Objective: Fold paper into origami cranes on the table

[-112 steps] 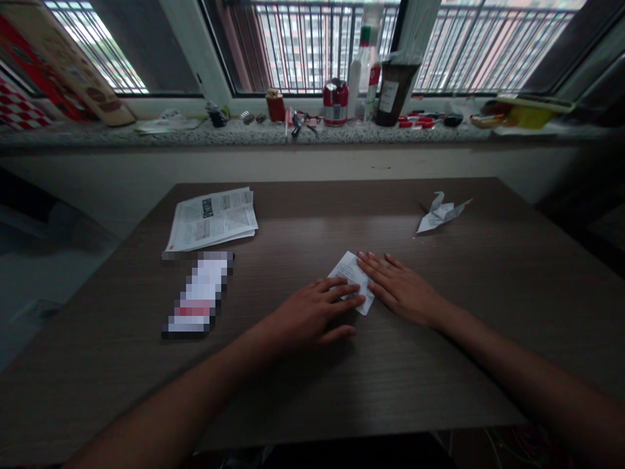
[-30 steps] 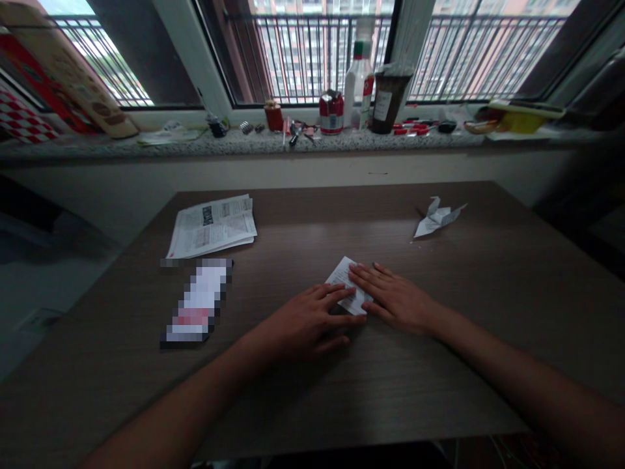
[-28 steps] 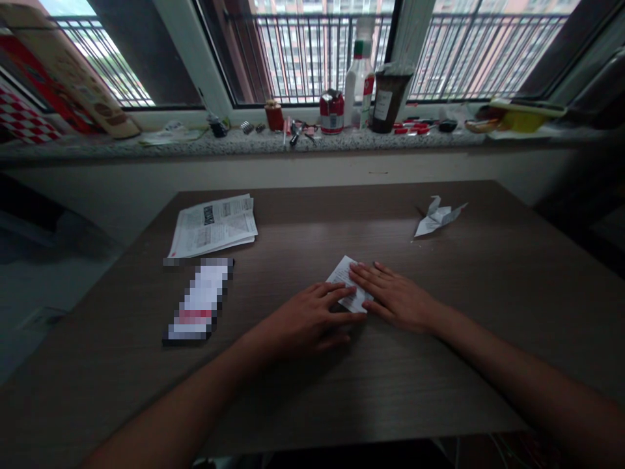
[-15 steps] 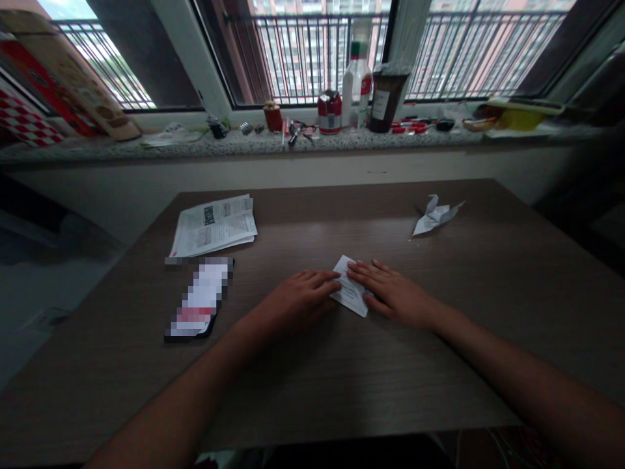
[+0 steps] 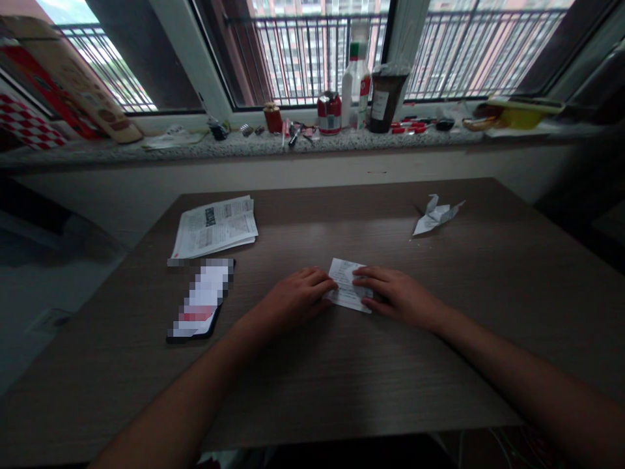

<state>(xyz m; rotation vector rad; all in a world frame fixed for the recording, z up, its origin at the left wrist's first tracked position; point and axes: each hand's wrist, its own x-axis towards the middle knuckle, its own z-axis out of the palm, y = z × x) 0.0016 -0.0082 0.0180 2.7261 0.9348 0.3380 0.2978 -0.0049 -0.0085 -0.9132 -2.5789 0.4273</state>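
Observation:
A small folded piece of printed white paper (image 5: 346,286) lies on the dark wooden table (image 5: 342,391) in front of me. My left hand (image 5: 295,301) rests at its left edge with fingers curled, their tips on the paper. My right hand (image 5: 398,298) is at its right edge, fingers bent and pinching that side of the paper. Both hands grip the paper between them, low over the table.
A stack of newsprint sheets (image 5: 215,225) lies at the far left, a phone (image 5: 201,299) nearer me. A finished folded paper figure (image 5: 436,215) sits at the far right. The stone windowsill (image 5: 146,151) carries a red can (image 5: 329,112), bottles and small clutter.
My hands went from lying flat on the paper to curled at its two sides. The paper has turned from a diamond position to lie more squarely.

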